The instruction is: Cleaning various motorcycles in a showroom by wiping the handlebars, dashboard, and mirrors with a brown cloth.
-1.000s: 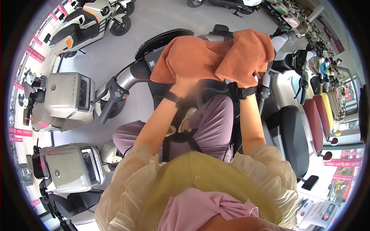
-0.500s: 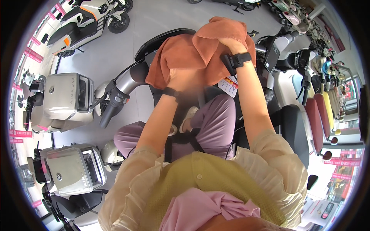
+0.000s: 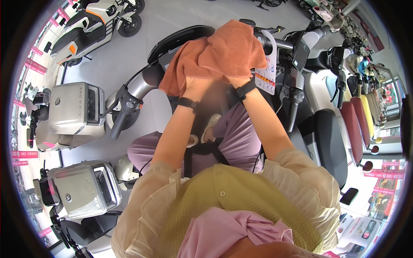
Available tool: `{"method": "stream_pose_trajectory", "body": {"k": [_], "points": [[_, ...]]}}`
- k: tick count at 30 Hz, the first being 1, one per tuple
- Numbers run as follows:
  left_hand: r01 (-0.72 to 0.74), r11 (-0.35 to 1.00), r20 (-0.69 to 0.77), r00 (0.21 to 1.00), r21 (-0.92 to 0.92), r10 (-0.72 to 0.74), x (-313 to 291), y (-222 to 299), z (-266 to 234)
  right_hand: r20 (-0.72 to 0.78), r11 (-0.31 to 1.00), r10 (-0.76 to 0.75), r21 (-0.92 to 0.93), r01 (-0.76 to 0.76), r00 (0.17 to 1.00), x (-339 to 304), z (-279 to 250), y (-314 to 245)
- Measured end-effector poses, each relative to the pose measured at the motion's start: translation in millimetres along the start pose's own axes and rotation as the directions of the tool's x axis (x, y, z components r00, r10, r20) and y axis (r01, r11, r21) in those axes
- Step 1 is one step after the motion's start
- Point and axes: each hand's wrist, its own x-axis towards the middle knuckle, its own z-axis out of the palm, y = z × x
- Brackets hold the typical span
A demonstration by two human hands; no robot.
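An orange-brown cloth (image 3: 230,51) lies bunched over the handlebar area of the electric scooter in front of me. My left hand (image 3: 197,87) holds its left part, with the fingers hidden in the folds. My right hand (image 3: 239,81) grips the right part close by; cloth covers those fingers too. Left of the cloth, the scooter's dark front cover (image 3: 180,38) and left handlebar grip (image 3: 123,122) show. A white price tag (image 3: 265,81) with handwriting hangs just right of my right wrist.
Two beige scooters with boxy fronts (image 3: 71,107) stand at the left. A white and orange scooter (image 3: 88,36) is parked far left. Close on my right are another scooter's handlebar (image 3: 296,92) and black seat (image 3: 330,142). Several more scooters line the right side.
My right hand has drawn left and nearer to me, pulling the cloth in toward my left hand. The tag and the bars on the right are now more exposed.
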Motion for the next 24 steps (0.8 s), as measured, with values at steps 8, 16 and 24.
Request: {"method": "stream_pose_trajectory", "body": {"k": [8,16,24], "points": [[-0.135,0.668,0.413,0.868,0.732,-0.276,11,28,-14,0.096,0.967,0.224,0.104,-0.233,0.970,-44,-48,-16],[-0.201,0.858,0.282,0.957,0.473,0.069,-31,-64,46,-0.291,0.581,0.799,0.151,-0.799,0.526,-73,-96,30],[-0.073,0.983,0.264,0.964,0.166,0.027,26,7,51,0.189,0.064,0.966,0.481,-0.874,0.175,-74,-53,93]]}}
